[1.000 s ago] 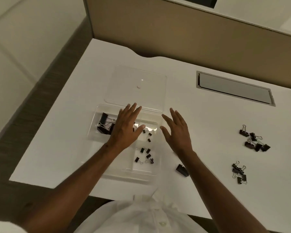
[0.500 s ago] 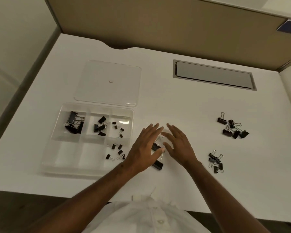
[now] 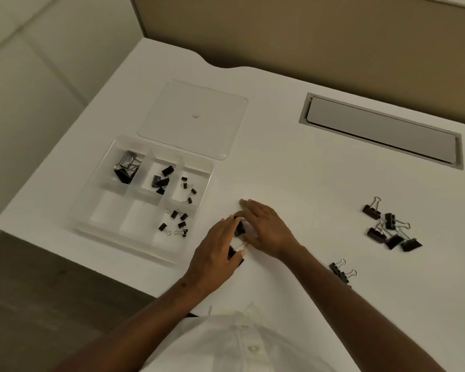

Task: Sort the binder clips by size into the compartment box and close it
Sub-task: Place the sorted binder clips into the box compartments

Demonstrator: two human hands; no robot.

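Black binder clips (image 3: 239, 229) lie on the white desk (image 3: 293, 183) between the two hands, just right of the clear compartment box (image 3: 142, 200), whose lid (image 3: 193, 116) lies flat beyond it. The left hand (image 3: 215, 256) curls its fingers over these clips, fingertips touching the upper one and thumb against a lower one (image 3: 232, 254), while the right hand (image 3: 266, 228) lies flatter, fingers loosely extended, touching the upper clip from the other side. More clips lie in two clusters (image 3: 389, 229) (image 3: 342, 272) well to the right of the right hand.
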